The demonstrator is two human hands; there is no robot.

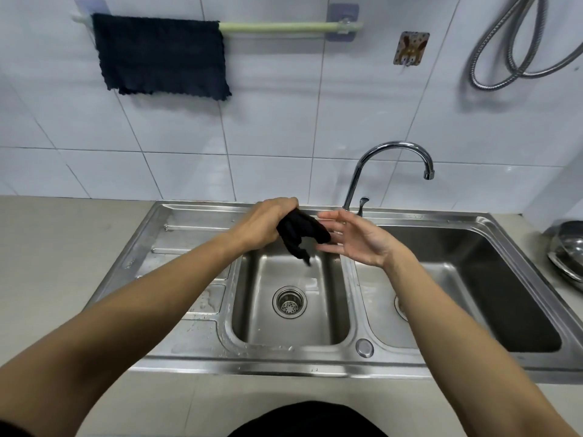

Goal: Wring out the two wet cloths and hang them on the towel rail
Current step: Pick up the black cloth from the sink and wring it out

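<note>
One dark blue cloth point(162, 56) hangs spread over the left part of the pale green towel rail point(284, 26) on the tiled wall. A second dark cloth point(301, 233), bunched and twisted, is gripped by my left hand point(266, 223) above the small middle basin point(290, 298). A corner of it dangles down toward the basin. My right hand point(356, 238) is just to the right of the cloth, fingers straight and spread, fingertips close to the cloth or touching it.
A chrome faucet point(388, 165) arches over the large right basin point(473, 279). The steel drainboard point(189, 244) lies to the left. Metal bowls point(568, 253) sit at the right edge of the counter. A shower hose point(517, 42) and a wall hook point(410, 48) hang above.
</note>
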